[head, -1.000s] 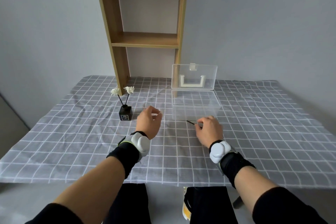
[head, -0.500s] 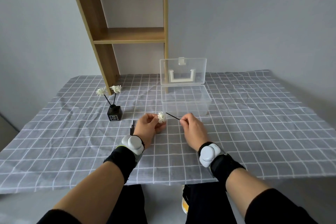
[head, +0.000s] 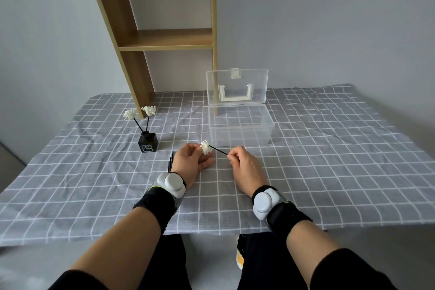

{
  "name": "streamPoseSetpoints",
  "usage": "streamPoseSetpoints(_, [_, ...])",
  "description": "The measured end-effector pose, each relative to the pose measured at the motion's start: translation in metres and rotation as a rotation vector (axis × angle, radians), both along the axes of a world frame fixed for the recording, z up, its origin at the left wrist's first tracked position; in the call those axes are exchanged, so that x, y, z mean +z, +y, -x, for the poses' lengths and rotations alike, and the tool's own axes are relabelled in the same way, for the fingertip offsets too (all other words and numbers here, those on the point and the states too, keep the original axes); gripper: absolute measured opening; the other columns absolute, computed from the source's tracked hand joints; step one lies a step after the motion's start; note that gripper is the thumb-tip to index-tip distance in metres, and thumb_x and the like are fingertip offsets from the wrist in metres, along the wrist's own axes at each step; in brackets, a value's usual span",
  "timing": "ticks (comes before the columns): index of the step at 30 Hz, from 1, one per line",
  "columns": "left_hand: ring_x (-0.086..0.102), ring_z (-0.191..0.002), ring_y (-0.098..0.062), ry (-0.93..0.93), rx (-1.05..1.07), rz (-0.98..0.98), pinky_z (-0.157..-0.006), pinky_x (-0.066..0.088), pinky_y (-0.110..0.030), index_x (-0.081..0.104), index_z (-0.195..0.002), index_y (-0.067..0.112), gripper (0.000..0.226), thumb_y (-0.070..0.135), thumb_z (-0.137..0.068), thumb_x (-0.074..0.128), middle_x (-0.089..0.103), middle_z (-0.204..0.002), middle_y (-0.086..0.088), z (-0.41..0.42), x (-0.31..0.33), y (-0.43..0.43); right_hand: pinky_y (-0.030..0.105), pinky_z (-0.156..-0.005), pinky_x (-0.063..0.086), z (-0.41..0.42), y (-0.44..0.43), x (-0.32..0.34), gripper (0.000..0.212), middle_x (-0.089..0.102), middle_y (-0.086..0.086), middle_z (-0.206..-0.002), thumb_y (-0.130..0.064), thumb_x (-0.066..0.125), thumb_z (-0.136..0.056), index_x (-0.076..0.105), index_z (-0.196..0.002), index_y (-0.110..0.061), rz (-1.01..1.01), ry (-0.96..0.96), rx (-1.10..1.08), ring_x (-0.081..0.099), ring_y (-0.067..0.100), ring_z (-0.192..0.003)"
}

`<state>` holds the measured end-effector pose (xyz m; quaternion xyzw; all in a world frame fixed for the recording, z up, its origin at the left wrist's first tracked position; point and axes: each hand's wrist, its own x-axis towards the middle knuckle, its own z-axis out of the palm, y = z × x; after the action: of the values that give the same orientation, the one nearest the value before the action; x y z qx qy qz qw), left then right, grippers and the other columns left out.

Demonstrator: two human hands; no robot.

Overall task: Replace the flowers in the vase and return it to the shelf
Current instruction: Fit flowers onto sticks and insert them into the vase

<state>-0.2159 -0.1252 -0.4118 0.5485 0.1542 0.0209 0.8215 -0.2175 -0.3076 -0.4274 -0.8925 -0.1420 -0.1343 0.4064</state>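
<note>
A small black square vase [head: 148, 142] stands on the checked cloth at the left, with two white flowers [head: 139, 112] on black stems in it. My right hand [head: 244, 167] pinches the end of a black stem whose white flower head [head: 205, 147] rests at the fingertips of my left hand [head: 191, 162]. Thin black stems [head: 170, 162] stick out just left of my left hand; whether it holds them I cannot tell. The wooden shelf [head: 164, 39] rises behind the vase.
A clear plastic box [head: 240, 128] sits open just beyond my hands, its lid [head: 237, 87] upright against the shelf post. A grey checked cloth [head: 329, 148] covers the table, and its front edge is close to my wrists. A grey wall stands behind.
A second ago no flower showed and only a stem tip was in my right hand. The white flower now lies between both hands, which have come closer together. The camera has shifted right.
</note>
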Motion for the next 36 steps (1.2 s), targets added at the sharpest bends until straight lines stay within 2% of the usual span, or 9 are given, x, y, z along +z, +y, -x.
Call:
streamPoseSetpoints(5, [0.072,-0.096,-0.031,-0.011,0.026,-0.03,-0.07,0.061,-0.035,0.058,-0.101,0.0,0.008,0.006,-0.102,0.054,0.071,-0.103,-0.023,0.002,0.0,-0.002,0.043,-0.065,0.05,0.0,0.0,0.0,0.013,0.062,-0.004,-0.078,-0.022,0.053,-0.102,0.055,-0.091,-0.015,0.012,0.004,-0.006,0.057,0.019,-0.07])
streamPoseSetpoints(9, [0.072,-0.095,-0.03,-0.024,0.024,-0.047,-0.073,0.061,-0.038,0.059,-0.099,-0.001,0.01,0.008,-0.102,0.055,0.074,-0.094,-0.016,0.003,0.0,-0.002,0.041,-0.064,0.049,0.0,0.0,0.001,0.014,0.061,-0.004,-0.077,-0.021,0.054,-0.101,0.055,-0.089,-0.014,0.027,0.0,-0.008,0.056,0.019,-0.069])
streamPoseSetpoints(13, [0.073,-0.098,-0.026,-0.048,0.018,-0.092,-0.078,0.061,-0.04,0.065,-0.106,0.001,0.015,0.014,-0.101,0.059,0.072,-0.103,-0.017,0.005,0.0,-0.001,0.04,-0.064,0.048,0.0,-0.001,0.001,0.014,0.06,-0.005,-0.076,-0.02,0.057,-0.1,0.057,-0.088,-0.013,0.023,-0.019,-0.009,0.056,0.018,-0.068])
streamPoseSetpoints(16, [0.074,-0.092,-0.02,-0.067,0.024,-0.127,-0.078,0.062,-0.036,0.068,-0.106,0.003,0.014,0.014,-0.097,0.066,0.071,-0.101,-0.016,0.007,0.002,-0.003,0.036,-0.065,0.05,0.0,-0.001,0.0,0.011,0.062,-0.007,-0.078,-0.02,0.061,-0.097,0.058,-0.088,-0.015,0.019,-0.032,-0.007,0.058,0.015,-0.071])
streamPoseSetpoints(23, [0.072,-0.083,-0.023,-0.058,0.04,-0.13,-0.079,0.061,-0.028,0.064,-0.102,-0.007,0.019,0.006,-0.091,0.072,0.072,-0.09,-0.013,0.011,0.004,-0.007,0.03,-0.065,0.05,-0.002,-0.003,-0.003,0.013,0.06,-0.008,-0.078,-0.017,0.068,-0.091,0.057,-0.084,-0.019,0.026,-0.058,-0.003,0.057,0.009,-0.071])
streamPoseSetpoints(27, [0.07,-0.07,-0.017,-0.072,0.04,-0.147,-0.076,0.062,-0.028,0.063,-0.097,-0.002,0.015,0.005,-0.089,0.074,0.071,-0.079,-0.008,0.011,0.005,-0.007,0.027,-0.064,0.047,-0.002,-0.002,-0.002,0.014,0.059,-0.008,-0.076,-0.017,0.066,-0.092,0.057,-0.082,-0.018,0.031,-0.072,0.002,0.054,0.008,-0.069])
streamPoseSetpoints(31, [0.07,-0.072,-0.017,-0.098,0.028,-0.161,-0.078,0.06,-0.031,0.065,-0.101,-0.001,0.019,0.005,-0.087,0.077,0.069,-0.081,-0.007,0.011,0.003,-0.005,0.03,-0.067,0.047,-0.002,-0.002,-0.002,0.016,0.059,-0.006,-0.078,-0.02,0.061,-0.097,0.059,-0.082,-0.015,0.068,-0.086,0.029,0.054,0.012,-0.07])
streamPoseSetpoints(33, [0.068,-0.077,-0.017,-0.104,0.014,-0.197,-0.081,0.06,-0.03,0.068,-0.11,0.004,0.025,0.008,-0.087,0.077,0.067,-0.086,-0.005,0.011,0.003,-0.004,0.032,-0.067,0.047,-0.003,-0.002,-0.002,0.017,0.059,-0.004,-0.079,-0.021,0.059,-0.098,0.059,-0.081,-0.015,0.082,-0.084,0.038,0.054,0.014,-0.071])
streamPoseSetpoints(36, [0.066,-0.078,-0.015,-0.096,-0.004,-0.282,-0.077,0.059,-0.022,0.073,-0.109,0.015,0.023,0.015,-0.087,0.079,0.067,-0.087,-0.004,0.011,0.002,-0.002,0.03,-0.068,0.048,-0.003,-0.002,-0.002,0.014,0.06,-0.005,-0.08,-0.021,0.063,-0.095,0.062,-0.083,-0.016,0.065,-0.085,0.037,0.055,0.012,-0.072])
